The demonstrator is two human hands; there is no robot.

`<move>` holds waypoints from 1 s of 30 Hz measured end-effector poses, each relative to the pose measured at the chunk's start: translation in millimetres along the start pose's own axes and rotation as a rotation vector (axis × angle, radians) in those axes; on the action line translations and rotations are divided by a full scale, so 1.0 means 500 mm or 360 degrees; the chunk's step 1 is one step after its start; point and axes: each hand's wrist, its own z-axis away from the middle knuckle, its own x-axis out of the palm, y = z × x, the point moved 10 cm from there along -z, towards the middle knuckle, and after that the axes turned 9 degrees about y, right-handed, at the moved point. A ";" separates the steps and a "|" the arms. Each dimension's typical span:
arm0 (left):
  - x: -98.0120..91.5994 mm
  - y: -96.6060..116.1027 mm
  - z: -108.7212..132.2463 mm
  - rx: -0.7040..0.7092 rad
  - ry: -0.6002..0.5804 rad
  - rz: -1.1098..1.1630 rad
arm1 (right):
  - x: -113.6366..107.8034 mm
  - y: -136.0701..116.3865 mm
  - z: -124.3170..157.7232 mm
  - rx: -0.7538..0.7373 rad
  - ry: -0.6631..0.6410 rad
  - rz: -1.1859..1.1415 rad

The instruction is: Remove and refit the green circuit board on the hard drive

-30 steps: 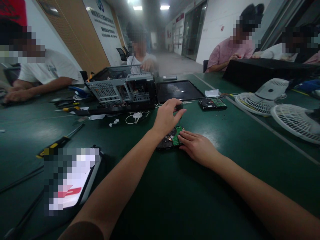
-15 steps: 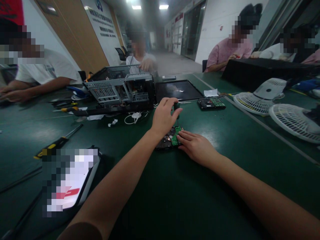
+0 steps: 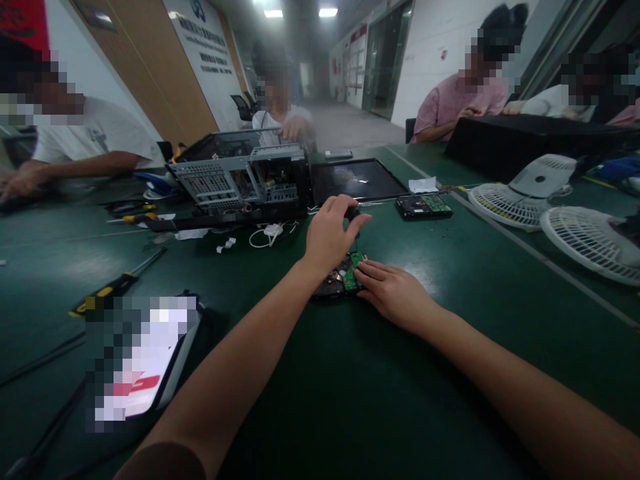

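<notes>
My left hand (image 3: pixel 327 233) is closed around the dark handle of a small screwdriver (image 3: pixel 354 213), held upright. Its thin shaft points down at the green circuit board (image 3: pixel 351 275) of a hard drive (image 3: pixel 330 287). The drive lies flat on the table, board side up. My right hand (image 3: pixel 393 292) grips the drive's right end, with fingertips resting on the green board. Both the screwdriver's tip and the drive's far left part are partly hidden by my hands.
A computer case (image 3: pixel 235 183) lies open at the back, beside a black panel (image 3: pixel 355 180). A second hard drive (image 3: pixel 424 207) and a white fan (image 3: pixel 520 193) stand to the right. On the left are a yellow-black screwdriver (image 3: pixel 107 293) and a phone (image 3: pixel 150 363). Several people sit around.
My left fingers have turned slightly on the screwdriver handle, the thumb shifting a little right. The right hand and the drive hold their place.
</notes>
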 end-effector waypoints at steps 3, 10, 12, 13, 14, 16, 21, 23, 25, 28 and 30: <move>-0.005 0.007 -0.002 0.0025 0.0016 0.0001 | 0.001 0.000 0.000 -0.0001 0.0006 -0.0001; -0.015 0.011 -0.002 0.0075 0.0081 -0.0044 | 0.005 0.001 0.001 -0.0008 -0.0035 0.0047; -0.015 0.013 -0.001 0.0097 0.0091 -0.0052 | 0.006 0.001 0.001 -0.0007 -0.0047 0.0049; -0.015 0.015 -0.001 0.0106 0.0089 -0.0054 | 0.007 0.001 0.001 -0.0007 -0.0049 0.0046; -0.014 0.016 -0.001 0.0114 0.0083 -0.0054 | 0.007 0.001 0.001 -0.0006 -0.0048 0.0041; -0.011 0.019 -0.002 0.0124 0.0054 -0.0055 | 0.005 0.001 0.001 -0.0003 -0.0036 0.0026; -0.007 0.021 -0.003 0.0126 -0.0004 -0.0005 | -0.001 0.000 0.000 -0.0001 -0.0010 0.0003; -0.005 0.020 -0.003 0.0116 -0.0018 0.0054 | -0.003 -0.001 -0.001 -0.0002 -0.0005 0.0000; 0.000 0.016 -0.002 0.0084 -0.0043 0.0115 | -0.005 -0.001 -0.001 0.0003 0.0008 -0.0010; 0.007 0.011 0.000 0.0030 -0.0060 0.0177 | -0.008 -0.001 -0.002 0.0011 0.0024 -0.0018; 0.007 0.013 0.001 0.0036 -0.0047 0.0203 | -0.007 -0.001 -0.001 0.0013 0.0016 -0.0006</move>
